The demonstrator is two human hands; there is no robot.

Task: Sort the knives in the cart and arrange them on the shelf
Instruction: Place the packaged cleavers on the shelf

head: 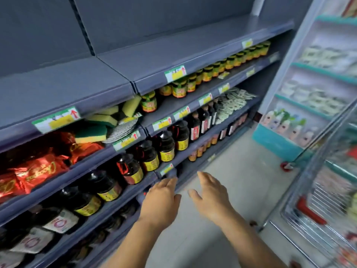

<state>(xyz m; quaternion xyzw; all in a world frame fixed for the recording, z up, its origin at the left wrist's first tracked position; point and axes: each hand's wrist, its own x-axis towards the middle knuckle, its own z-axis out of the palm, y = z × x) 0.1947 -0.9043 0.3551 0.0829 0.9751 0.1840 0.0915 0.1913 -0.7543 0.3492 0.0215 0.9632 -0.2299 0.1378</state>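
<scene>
Both my hands reach forward low in front of a grey store shelf unit (193,45). My left hand (161,200) is near the front edge of a lower shelf, fingers straight, holding nothing. My right hand (210,196) hovers beside it over the floor, fingers spread and empty. A wire shopping cart (316,200) with a red handle stands at the right; its contents are blurred. No knife shows in this view.
The top shelf board is bare. Lower shelves hold jars (179,88), dark sauce bottles (166,146), yellow-green sponges (100,120) and red packets (38,171). A glass-fronted cooler (309,84) stands at the right. A pale tiled floor (241,171) lies between shelf and cart.
</scene>
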